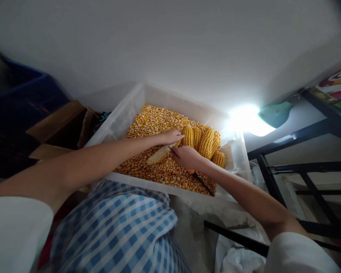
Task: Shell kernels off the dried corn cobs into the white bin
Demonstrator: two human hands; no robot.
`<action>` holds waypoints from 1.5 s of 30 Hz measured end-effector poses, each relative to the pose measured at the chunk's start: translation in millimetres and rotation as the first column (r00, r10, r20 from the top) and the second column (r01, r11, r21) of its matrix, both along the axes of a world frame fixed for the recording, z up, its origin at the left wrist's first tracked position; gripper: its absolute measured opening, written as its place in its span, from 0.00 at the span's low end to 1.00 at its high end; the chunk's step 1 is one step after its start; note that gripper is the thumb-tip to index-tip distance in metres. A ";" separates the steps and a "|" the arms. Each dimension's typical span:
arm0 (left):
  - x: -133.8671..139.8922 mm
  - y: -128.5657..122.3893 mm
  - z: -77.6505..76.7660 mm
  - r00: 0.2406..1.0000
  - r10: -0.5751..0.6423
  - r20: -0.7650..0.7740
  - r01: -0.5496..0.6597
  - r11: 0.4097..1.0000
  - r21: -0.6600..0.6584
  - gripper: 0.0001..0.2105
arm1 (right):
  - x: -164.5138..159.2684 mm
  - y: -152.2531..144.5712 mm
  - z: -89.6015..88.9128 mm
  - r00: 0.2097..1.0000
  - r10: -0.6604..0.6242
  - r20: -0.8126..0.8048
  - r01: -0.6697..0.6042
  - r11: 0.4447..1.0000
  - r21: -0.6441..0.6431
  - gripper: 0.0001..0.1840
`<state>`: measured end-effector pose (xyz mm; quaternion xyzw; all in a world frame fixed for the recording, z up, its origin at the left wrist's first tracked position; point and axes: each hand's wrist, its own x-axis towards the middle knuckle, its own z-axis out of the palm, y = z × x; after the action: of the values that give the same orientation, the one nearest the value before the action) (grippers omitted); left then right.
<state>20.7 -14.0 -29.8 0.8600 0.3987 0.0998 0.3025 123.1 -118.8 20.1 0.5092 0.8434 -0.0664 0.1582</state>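
Checked cloth (116,227) covers the lap; beyond it one tub (122,113) of loose kernels (150,125) holds about five whole cobs (206,142). The left hand (172,136) grips one stripped cob (159,154); the right hand (186,156), just beside it, clenches a dark tool (203,183).

Cobs (206,142) in bin (122,113) (on kernels (150,125))

Clear plastic bin (118,120) holds loose kernels (153,125) and cobs (206,143)

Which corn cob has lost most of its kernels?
The cob held between the left hand and right hand, pale and mostly bare. The other cobs, piled behind it in the bin, are yellow with kernels.
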 end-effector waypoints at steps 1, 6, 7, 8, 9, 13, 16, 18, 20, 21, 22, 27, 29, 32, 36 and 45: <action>0.1 0.4 -0.3 1.000 -0.002 -0.006 0.002 1.000 0.005 0.23 | 0.1 -0.1 -0.5 1.000 0.001 0.001 -0.001 1.000 0.002 0.24; 0.3 1.5 -1.4 1.000 -0.007 -0.027 0.007 1.000 0.014 0.22 | -0.2 0.1 -0.8 1.000 0.007 0.003 -0.007 1.000 -0.003 0.22; 0.2 1.3 -1.0 1.000 -0.010 -0.025 0.010 1.000 0.010 0.22 | -0.3 0.2 -0.8 1.000 0.008 0.002 -0.008 1.000 -0.007 0.23; 0.1 1.0 -0.5 1.000 -0.013 -0.023 0.013 1.000 0.005 0.22 | -0.3 0.5 -0.8 1.000 0.009 0.002 -0.009 1.000 -0.012 0.23; 0.0 0.6 0.1 1.000 -0.013 -0.023 0.013 1.000 0.001 0.21 | -0.2 0.6 -1.0 1.000 0.010 0.004 -0.010 1.000 -0.019 0.23; -0.1 0.0 2.0 0.999 -0.024 -0.035 0.024 1.000 0.002 0.20 | 0.3 0.7 -3.0 0.999 0.032 0.007 -0.032 0.999 -0.036 0.23; 0.4 0.5 2.4 0.999 -0.030 -0.043 0.030 0.999 0.011 0.20 | 0.8 0.2 -4.2 0.999 0.040 0.017 -0.040 0.999 -0.034 0.23; 0.9 1.2 2.1 0.998 -0.033 -0.051 0.034 0.999 0.022 0.20 | 1.0 0.0 -4.3 0.999 0.038 0.023 -0.037 0.999 -0.039 0.23; 1.5 1.9 1.6 0.998 -0.040 -0.052 0.042 0.998 0.037 0.20 | 1.0 0.0 -4.0 0.999 0.035 0.024 -0.034 0.998 -0.049 0.24; 1.7 2.2 1.2 0.997 -0.046 -0.054 0.048 0.998 0.043 0.20 | 1.0 0.1 -3.8 0.999 0.034 0.025 -0.032 0.998 -0.055 0.24; 1.9 2.5 0.9 0.997 -0.049 -0.058 0.052 0.998 0.047 0.20 | 0.9 0.1 -3.7 0.999 0.033 0.026 -0.032 0.998 -0.060 0.24; 2.7 3.9 -1.5 0.996 -0.048 -0.081 0.052 0.997 0.057 0.21 | 0.0 -2.1 -4.6 0.999 0.040 0.014 -0.039 0.997 -0.063 0.24; 2.9 4.7 -2.5 0.995 -0.050 -0.083 0.055 0.997 0.055 0.21 | -0.4 -3.9 -5.6 0.998 0.060 0.002 -0.060 0.995 -0.076 0.22; 3.0 5.6 -2.9 0.995 -0.067 -0.069 0.071 0.996 0.050 0.21 | -0.6 -6.0 -6.9 0.996 0.085 -0.009 -0.085 0.993 -0.086 0.22; 2.5 5.0 -0.7 0.993 -0.085 -0.080 0.088 0.995 0.046 0.22 | -0.4 -6.1 -7.6 0.995 0.095 -0.009 -0.095 0.992 -0.085 0.21; 2.8 8.6 -6.8 0.993 -0.089 -0.077 0.093 0.994 0.049 0.22 | -2.0 -6.2 -6.4 0.995 0.095 0.032 -0.091 0.990 -0.104 0.21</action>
<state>23.6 -5.4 -36.6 0.8881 0.3672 0.0643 0.2688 121.0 -125.0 13.7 0.4617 0.8586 -0.0928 0.2025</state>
